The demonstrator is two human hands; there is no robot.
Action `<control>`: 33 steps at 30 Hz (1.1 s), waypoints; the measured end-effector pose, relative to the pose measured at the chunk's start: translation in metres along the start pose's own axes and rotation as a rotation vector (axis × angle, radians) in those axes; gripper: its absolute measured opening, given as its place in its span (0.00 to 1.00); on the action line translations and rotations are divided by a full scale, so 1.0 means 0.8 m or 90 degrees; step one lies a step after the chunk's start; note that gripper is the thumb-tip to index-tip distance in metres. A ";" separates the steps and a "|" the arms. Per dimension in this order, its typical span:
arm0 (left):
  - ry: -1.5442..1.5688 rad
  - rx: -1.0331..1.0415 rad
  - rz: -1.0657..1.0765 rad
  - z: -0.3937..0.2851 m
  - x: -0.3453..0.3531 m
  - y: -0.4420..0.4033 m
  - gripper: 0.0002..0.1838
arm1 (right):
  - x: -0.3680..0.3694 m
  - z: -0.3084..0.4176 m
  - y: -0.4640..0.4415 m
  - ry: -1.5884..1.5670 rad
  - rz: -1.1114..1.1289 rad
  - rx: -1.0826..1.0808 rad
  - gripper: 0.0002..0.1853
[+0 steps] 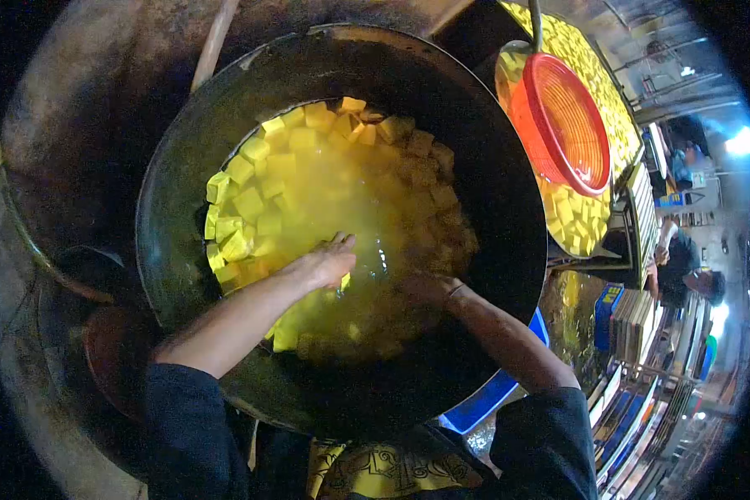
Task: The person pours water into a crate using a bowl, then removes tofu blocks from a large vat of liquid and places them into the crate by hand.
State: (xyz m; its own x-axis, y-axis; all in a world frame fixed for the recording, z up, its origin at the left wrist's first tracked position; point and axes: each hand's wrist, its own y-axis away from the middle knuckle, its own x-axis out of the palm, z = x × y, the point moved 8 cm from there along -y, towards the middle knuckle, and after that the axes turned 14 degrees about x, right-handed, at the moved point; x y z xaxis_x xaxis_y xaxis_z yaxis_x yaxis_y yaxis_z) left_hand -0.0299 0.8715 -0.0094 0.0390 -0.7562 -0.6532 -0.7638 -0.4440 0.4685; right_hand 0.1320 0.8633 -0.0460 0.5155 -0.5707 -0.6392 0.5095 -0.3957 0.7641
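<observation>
A large dark wok holds yellow liquid with many yellow blocks in it, crowded along the left and upper sides. Over the middle of the liquid is my left hand, its fingers curled and pointing right, with a bit of yellow showing just under it. What it holds, if anything, is hidden. My right hand is in the murky liquid at the right of centre, and its fingers cannot be made out. A dark band circles the right wrist.
A red basket sits at the upper right over a round container of yellow blocks. More blocks fill a large tray behind it. A blue container is beyond the wok's lower right rim. Another person is at the far right, near stacked boards.
</observation>
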 end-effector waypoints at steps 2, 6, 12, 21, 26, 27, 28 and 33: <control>-0.005 -0.041 0.124 0.006 0.003 0.001 0.27 | -0.058 -0.021 0.001 -0.184 0.002 -0.022 0.18; 0.103 -0.107 0.008 0.052 0.054 -0.028 0.26 | -0.143 -0.085 -0.014 -1.202 0.049 -0.048 0.28; 0.283 -0.152 -0.114 0.098 0.072 -0.039 0.25 | -0.078 -0.205 -0.173 -0.568 -0.598 -0.035 0.31; 0.742 0.033 -0.540 0.121 -0.040 -0.011 0.26 | -0.208 -0.100 -0.072 -1.073 -0.141 -0.336 0.25; 0.774 0.114 -0.937 0.107 -0.081 0.011 0.17 | -0.196 -0.088 -0.130 -0.691 -0.250 -0.209 0.22; 1.254 0.031 -0.903 0.099 -0.063 -0.013 0.18 | -0.204 -0.074 -0.123 -0.634 -0.243 -0.157 0.22; 1.276 0.012 -0.985 0.103 -0.062 -0.015 0.17 | -0.212 -0.059 -0.115 -0.573 -0.233 -0.108 0.23; 1.272 0.273 -1.145 0.142 -0.047 -0.062 0.16 | -0.283 -0.012 -0.050 -0.660 -0.412 -0.132 0.27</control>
State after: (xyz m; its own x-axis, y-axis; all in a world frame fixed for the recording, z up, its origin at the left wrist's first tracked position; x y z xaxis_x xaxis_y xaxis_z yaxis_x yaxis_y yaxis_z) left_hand -0.0670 0.9764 -0.0757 0.3237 0.4364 0.8395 0.4861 -0.8379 0.2481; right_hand 0.0016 1.0149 0.0676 -0.6118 -0.6501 -0.4506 0.6155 -0.7491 0.2449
